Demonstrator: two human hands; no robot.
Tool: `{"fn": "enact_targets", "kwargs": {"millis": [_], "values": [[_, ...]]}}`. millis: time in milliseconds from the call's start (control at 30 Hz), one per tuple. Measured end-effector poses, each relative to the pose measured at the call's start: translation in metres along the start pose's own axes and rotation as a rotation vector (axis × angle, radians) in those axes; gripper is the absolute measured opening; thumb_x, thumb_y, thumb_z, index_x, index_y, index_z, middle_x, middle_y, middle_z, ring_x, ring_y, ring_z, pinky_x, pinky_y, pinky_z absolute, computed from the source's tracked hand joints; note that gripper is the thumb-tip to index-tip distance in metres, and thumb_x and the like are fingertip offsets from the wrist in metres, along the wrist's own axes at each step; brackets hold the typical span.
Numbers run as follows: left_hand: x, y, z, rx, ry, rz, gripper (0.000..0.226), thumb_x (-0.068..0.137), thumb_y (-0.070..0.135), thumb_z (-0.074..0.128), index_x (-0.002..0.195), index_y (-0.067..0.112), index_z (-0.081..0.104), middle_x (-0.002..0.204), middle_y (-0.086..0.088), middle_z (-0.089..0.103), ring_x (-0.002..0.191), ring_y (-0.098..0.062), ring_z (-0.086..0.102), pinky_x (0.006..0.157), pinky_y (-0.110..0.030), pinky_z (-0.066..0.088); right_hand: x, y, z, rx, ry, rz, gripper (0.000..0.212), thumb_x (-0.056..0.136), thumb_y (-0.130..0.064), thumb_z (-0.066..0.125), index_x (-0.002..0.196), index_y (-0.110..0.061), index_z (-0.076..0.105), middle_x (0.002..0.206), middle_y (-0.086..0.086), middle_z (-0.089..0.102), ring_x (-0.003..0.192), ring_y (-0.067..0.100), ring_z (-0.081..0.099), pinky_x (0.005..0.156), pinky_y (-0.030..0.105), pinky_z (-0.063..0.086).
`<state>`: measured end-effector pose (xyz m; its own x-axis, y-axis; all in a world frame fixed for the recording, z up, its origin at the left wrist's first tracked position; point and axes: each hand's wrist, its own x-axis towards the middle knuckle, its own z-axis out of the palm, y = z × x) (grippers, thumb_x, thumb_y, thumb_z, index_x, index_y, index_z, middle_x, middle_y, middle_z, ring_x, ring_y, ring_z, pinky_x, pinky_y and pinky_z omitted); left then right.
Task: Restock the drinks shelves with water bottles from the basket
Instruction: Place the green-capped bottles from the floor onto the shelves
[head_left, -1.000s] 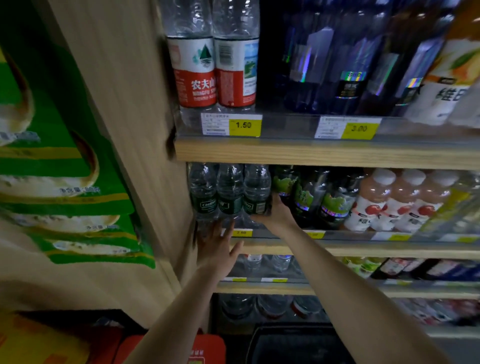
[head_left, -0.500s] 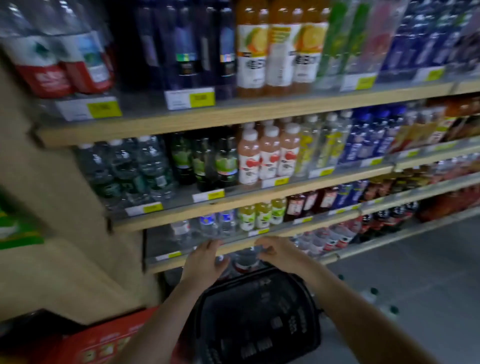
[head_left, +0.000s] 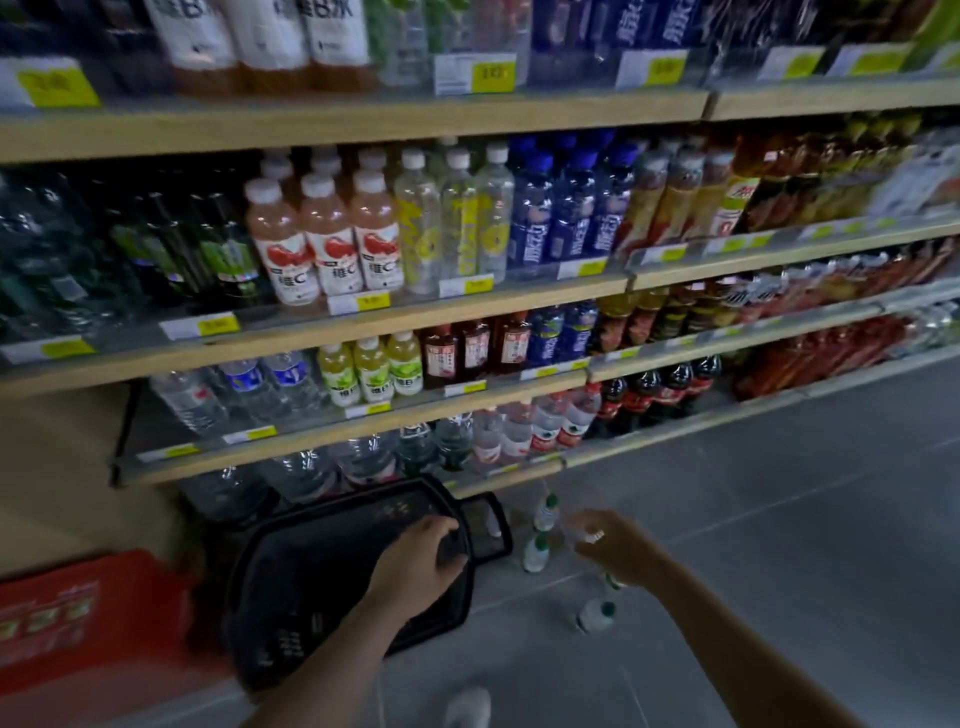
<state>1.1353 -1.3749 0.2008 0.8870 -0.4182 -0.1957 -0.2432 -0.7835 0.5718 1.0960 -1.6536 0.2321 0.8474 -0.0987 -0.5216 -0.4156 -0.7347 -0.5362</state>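
A black plastic basket (head_left: 291, 582) stands on the floor under the lowest shelf; its inside is too dark to show any contents. My left hand (head_left: 421, 564) lies on its right rim with the fingers curled over the edge. To its right, my right hand (head_left: 615, 545) closes around the top of a clear water bottle (head_left: 577, 526) just above the floor. Three green-capped water bottles (head_left: 538, 552) stand on the floor around that hand. More water bottles (head_left: 234, 387) fill the left end of the lower shelves (head_left: 332, 441).
Long wooden shelves hold juice, tea and cola bottles to the right. A red carton (head_left: 88, 618) sits on the floor left of the basket. The basket's handle (head_left: 485, 527) lies folded outward. Grey tiled floor (head_left: 779, 519) stretches right. A white shoe (head_left: 467, 706) shows at the bottom.
My view swung right and down from the upper water shelf. Both hands left the shelf and dropped low: the left onto the basket rim, the right out to a bottle on the floor.
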Motion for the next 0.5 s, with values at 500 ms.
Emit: {"fn": "enact_targets", "kwargs": {"millis": [500], "values": [[0.101, 0.085, 0.153, -0.170, -0.132, -0.242, 0.050, 0.088, 0.036, 0.058, 0.134, 0.020, 0.046, 0.134, -0.002, 0.052, 0.121, -0.018, 0.051, 0.099, -0.030, 0.041, 0.086, 0.191, -0.082, -0.155, -0.135, 0.056, 0.051, 0.082, -0.018, 0.067, 0.130, -0.018, 0.051, 0.129, 0.011, 0.052, 0.115, 0.024, 0.053, 0.097, 0.032, 0.043]]}}
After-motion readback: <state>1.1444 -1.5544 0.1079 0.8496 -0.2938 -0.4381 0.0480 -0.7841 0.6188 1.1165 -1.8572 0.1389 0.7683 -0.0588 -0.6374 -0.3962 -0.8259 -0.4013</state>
